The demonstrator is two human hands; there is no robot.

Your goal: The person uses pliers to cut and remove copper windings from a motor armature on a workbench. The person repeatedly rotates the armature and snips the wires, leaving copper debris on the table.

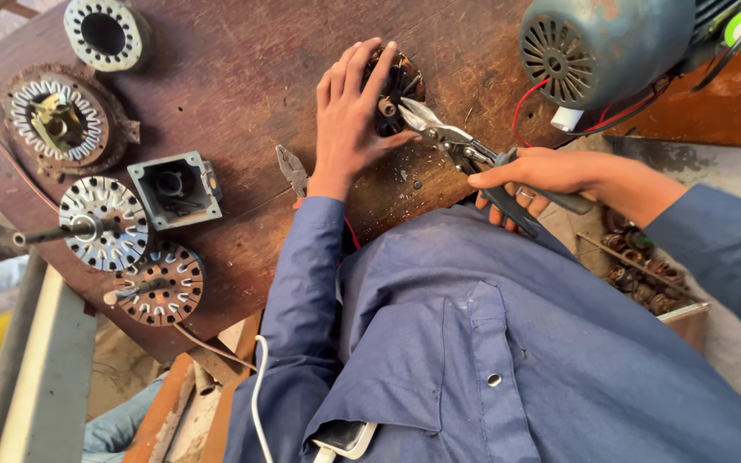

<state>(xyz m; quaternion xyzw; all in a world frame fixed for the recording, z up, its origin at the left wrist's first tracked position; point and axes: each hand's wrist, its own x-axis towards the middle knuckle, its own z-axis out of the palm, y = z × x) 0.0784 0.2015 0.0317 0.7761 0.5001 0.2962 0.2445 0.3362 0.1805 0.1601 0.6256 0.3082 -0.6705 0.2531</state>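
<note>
Worn wooden bench [242, 69], scrap-strewn | my left hand [349, 116] lies spread, fingers flat on the stator [400, 81], pinning it against the cut | my right hand [542, 176] is wrapped round the snips [465, 154], blades at the stator's edge | pliers [292, 170] just beside my left wrist | rotors [105, 223] parked well left | motor [602, 47] at top right.

Bare tabletop [242, 77] lies open left of the left hand [353, 111]. Pliers [292, 170] lie just beside its wrist. A blue motor [602, 43] blocks the far right.
</note>
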